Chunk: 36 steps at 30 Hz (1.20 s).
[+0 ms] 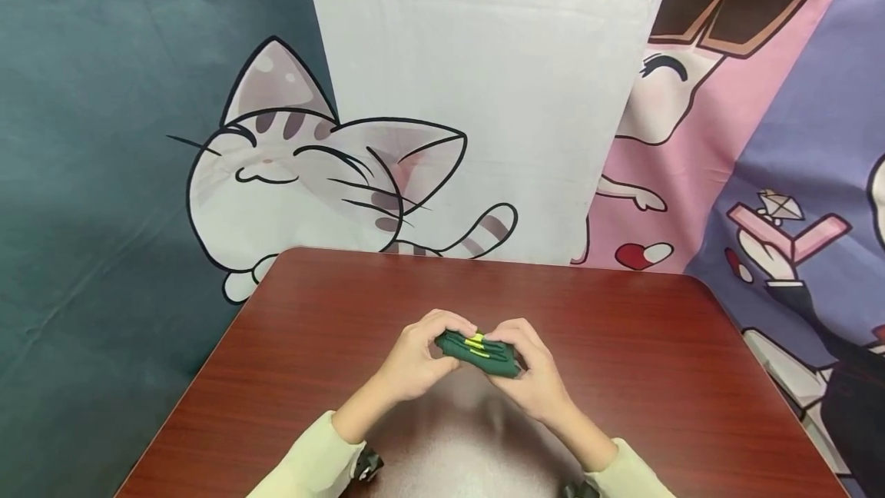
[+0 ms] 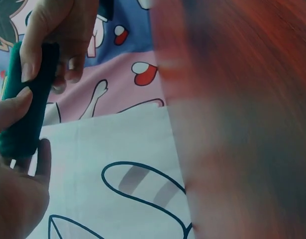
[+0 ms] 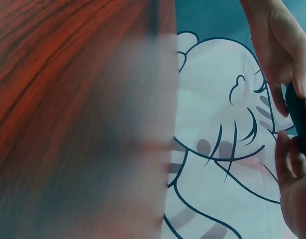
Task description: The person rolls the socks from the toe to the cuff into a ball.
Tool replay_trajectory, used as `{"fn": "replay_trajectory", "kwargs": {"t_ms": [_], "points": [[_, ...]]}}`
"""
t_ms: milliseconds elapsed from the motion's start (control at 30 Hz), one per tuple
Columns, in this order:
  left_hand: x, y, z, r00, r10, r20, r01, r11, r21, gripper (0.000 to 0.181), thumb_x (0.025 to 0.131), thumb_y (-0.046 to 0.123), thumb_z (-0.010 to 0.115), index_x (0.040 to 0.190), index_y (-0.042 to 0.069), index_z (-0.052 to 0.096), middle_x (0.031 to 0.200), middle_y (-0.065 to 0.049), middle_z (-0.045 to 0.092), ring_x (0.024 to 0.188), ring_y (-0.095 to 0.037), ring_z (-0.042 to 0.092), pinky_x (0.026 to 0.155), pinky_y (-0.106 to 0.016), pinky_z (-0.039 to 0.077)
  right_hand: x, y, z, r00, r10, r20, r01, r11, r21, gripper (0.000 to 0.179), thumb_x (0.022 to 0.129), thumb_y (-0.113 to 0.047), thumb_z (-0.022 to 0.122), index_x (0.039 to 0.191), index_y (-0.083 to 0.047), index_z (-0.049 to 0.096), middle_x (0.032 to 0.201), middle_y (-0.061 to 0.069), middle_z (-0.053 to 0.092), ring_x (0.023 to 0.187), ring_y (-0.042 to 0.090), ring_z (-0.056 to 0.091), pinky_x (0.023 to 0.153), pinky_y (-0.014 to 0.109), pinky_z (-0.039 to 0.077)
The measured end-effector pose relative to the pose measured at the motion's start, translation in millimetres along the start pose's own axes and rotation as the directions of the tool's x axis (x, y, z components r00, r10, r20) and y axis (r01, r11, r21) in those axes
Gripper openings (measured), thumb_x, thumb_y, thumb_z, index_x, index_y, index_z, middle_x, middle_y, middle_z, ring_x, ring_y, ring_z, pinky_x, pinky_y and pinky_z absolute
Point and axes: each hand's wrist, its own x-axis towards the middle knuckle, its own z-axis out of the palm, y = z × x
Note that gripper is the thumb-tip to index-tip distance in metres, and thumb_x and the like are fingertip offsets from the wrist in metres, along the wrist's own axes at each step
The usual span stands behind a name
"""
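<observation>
A small dark green folded fabric bundle point(image 1: 484, 358) with yellow-green marks on its upper side is held above the table by both hands. My left hand point(image 1: 417, 356) grips its left end, fingers over the top and thumb on the near side. At the opposite end my right hand point(image 1: 534, 371) grips it in the same manner. In the left wrist view the green bundle point(image 2: 31, 109) stands between both hands, each thumb pressing its face. Only a dark edge of the bundle point(image 3: 303, 119) shows in the right wrist view. What exactly the bundle is, I cannot tell.
Beneath the hands lies a reddish-brown wooden table point(image 1: 332, 306) with rounded far corners and a glare near its front. Behind it hangs a printed cloth backdrop point(image 1: 484, 60) with a cartoon cat and figures. Dark wrist straps point(image 1: 368, 465) show at the pale sleeves point(image 1: 311, 456).
</observation>
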Motion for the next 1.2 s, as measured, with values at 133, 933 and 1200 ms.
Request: {"fn": "replay_trajectory", "kwargs": {"t_ms": [133, 933, 1200], "points": [[1.6, -1.5, 1.5, 0.990, -0.141, 0.018, 0.141, 0.990, 0.007, 0.055, 0.081, 0.008, 0.084, 0.129, 0.016, 0.060, 0.125, 0.000, 0.064, 0.114, -0.016, 0.060, 0.093, -0.034, 0.053, 0.2, 1, 1, 0.992, -0.094, -0.084, 0.083, 0.989, -0.123, 0.049, 0.068, 0.007, 0.083, 0.112, -0.005, 0.065, 0.107, 0.011, 0.056, 0.095, 0.013, 0.056, 0.078, 0.017, 0.051], [12.0, 12.6, 0.3, 0.850, -0.454, 0.267, 0.526, 0.746, -0.408, 0.042, 0.106, 0.019, 0.044, 0.135, -0.012, 0.049, 0.110, -0.018, 0.066, 0.097, -0.023, 0.063, 0.092, -0.043, 0.052, 0.1, -7, 7, 0.919, -0.387, 0.073, 0.350, 0.717, -0.602, 0.039, 0.092, -0.017, 0.050, 0.125, 0.001, 0.063, 0.107, 0.017, 0.053, 0.085, 0.023, 0.054, 0.065, 0.031, 0.049], [12.2, 8.2, -3.7, 0.854, -0.403, 0.330, 0.511, 0.770, -0.382, 0.044, 0.104, 0.013, 0.047, 0.142, -0.010, 0.043, 0.126, -0.025, 0.064, 0.106, -0.013, 0.065, 0.092, -0.030, 0.055, 4.6, -18, 4, 0.959, -0.269, 0.088, 0.281, 0.873, -0.398, 0.052, 0.074, -0.003, 0.054, 0.125, -0.005, 0.064, 0.111, 0.008, 0.056, 0.106, 0.025, 0.049, 0.088, 0.034, 0.043]]}}
